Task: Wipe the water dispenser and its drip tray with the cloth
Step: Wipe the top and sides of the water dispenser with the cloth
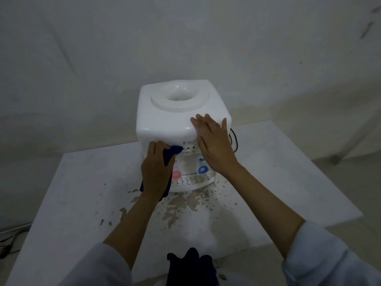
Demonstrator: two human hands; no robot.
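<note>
I had my left hand (156, 170) bunched around the soft, limp blue cloth (172, 154) against the front of the water dispenser (175, 122) on the table (82, 193), my right hand (212, 141) spread flat on its smooth top corner, since the empty plastic body looked light enough to slide.

White water dispenser (165, 118), dark blue cloth (169, 155), pink round tap (176, 174), blue round tap (203, 170), white drip tray (195, 180) with brownish dirty marks, white table (82, 193) with grey-brown splotches, black cord (235, 141), pale blue sleeves (321, 259)
</note>
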